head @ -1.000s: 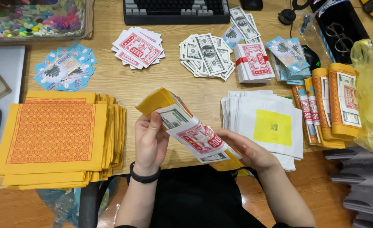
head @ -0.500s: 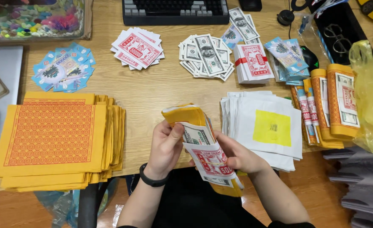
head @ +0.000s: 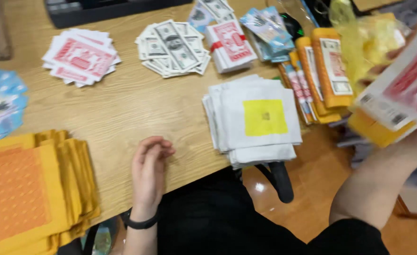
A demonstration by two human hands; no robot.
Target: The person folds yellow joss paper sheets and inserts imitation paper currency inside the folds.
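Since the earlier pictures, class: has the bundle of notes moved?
Yes. The bundle of notes has gone right, past the white paper stack, held up by the right hand; the left hand rests empty on the table.

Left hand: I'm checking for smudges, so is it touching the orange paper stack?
Apart. The head view shows bare wooden table between the left hand and the orange paper stack.

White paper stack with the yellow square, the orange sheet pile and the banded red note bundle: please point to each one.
white paper stack (head: 265,117), head view, on its yellow square
orange sheet pile (head: 15,193), head view, top sheet
banded red note bundle (head: 229,43), head view, top face
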